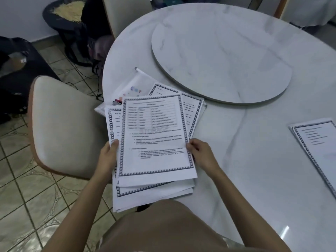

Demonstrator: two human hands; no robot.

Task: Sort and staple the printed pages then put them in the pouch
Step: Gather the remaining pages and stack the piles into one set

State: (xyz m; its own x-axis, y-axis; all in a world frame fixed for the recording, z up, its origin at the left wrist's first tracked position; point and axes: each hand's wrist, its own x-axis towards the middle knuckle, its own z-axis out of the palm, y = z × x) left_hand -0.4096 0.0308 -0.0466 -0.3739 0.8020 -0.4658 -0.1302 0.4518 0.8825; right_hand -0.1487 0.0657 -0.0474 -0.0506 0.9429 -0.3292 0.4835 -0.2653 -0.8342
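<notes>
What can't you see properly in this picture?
Head view:
1. Top page: print too blurred to read.
2. Pouch: mostly covered by pages; contents unclear.
3. Red and black thing: half hidden under pages; maybe a stapler.
4. Right pile: cut off by the picture's edge.
5. Left hand and right hand: fingers hidden beneath the sheets they hold.

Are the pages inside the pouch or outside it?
Outside: the left hand and right hand hold the pages; the pouch lies beyond on the table.
</notes>
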